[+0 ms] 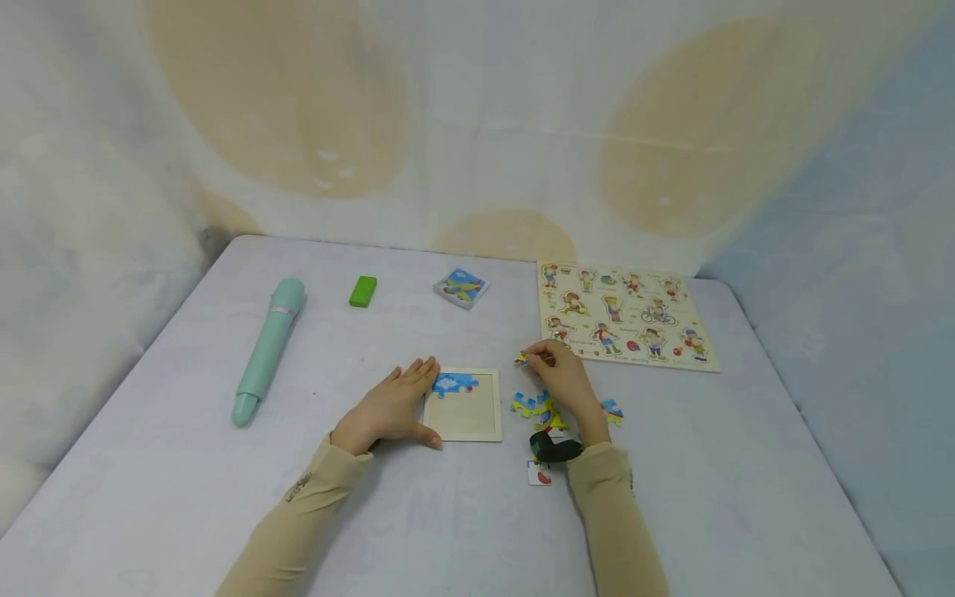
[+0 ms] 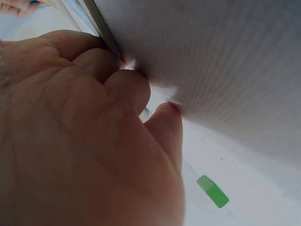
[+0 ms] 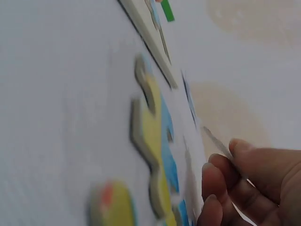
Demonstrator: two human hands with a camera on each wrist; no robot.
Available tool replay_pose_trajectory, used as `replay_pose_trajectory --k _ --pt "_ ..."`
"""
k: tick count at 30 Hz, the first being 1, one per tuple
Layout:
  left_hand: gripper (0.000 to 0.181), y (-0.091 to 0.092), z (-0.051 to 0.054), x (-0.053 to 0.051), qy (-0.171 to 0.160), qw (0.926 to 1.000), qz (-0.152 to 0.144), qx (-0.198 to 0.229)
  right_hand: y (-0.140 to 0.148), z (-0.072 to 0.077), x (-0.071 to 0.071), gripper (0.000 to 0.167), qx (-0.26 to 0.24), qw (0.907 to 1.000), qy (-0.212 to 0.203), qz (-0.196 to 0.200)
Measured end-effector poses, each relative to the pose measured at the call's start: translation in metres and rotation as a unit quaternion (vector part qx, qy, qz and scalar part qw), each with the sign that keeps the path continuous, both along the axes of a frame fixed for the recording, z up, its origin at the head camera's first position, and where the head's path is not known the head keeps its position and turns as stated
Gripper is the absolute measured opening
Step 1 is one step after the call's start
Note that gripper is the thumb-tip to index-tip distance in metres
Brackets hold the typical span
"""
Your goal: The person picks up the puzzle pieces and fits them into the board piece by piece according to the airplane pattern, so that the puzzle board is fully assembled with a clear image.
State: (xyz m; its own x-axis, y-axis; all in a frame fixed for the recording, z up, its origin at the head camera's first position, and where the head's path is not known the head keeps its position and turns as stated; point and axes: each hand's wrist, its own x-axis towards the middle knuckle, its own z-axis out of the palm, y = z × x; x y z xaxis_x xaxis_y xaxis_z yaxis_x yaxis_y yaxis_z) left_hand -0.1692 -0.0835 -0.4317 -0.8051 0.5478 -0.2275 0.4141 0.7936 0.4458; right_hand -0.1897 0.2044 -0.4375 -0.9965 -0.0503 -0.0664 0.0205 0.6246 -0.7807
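A square wooden puzzle tray point(image 1: 464, 440) lies on the table, with joined blue puzzle pieces point(image 1: 453, 383) along its upper left. My left hand point(image 1: 393, 406) rests at the tray's left edge, fingers stretched out and thumb near the lower corner. To the right of the tray, my right hand point(image 1: 561, 377) pinches a small puzzle piece point(image 1: 521, 359) between thumb and fingers. In the right wrist view that piece point(image 3: 217, 141) shows edge-on. Below the right hand lie loose blue and yellow puzzle pieces point(image 1: 525, 405), some partly hidden by the wrist.
A large wooden board with sports figures point(image 1: 627, 315) lies at the back right. A picture card or stack point(image 1: 462, 288) and a green block point(image 1: 363, 291) lie at the back. A mint-green tube-shaped case point(image 1: 269, 352) lies left. A small white piece point(image 1: 539, 473) lies near the right wrist.
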Motion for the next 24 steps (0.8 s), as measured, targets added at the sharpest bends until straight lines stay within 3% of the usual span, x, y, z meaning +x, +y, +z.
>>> replay_pose_trajectory --k 3,10,15,24 --pt "0.12 0.0 0.0 0.0 0.003 1.0 -0.001 -0.001 -0.006 -0.002 -0.001 0.017 -0.013 0.9998 0.008 0.013" --pt "0.12 0.0 -0.001 0.0 0.005 1.0 -0.001 0.0 -0.023 -0.003 0.0 0.026 -0.027 0.9983 -0.014 0.05" --pt "0.119 0.0 -0.001 0.0 0.007 1.0 -0.002 -0.002 -0.034 -0.006 0.001 0.017 -0.009 0.9976 -0.004 0.068" --pt "0.12 -0.001 -0.001 0.0 0.008 1.0 0.0 -0.002 -0.052 -0.01 0.004 0.014 0.01 0.9984 0.015 0.054"
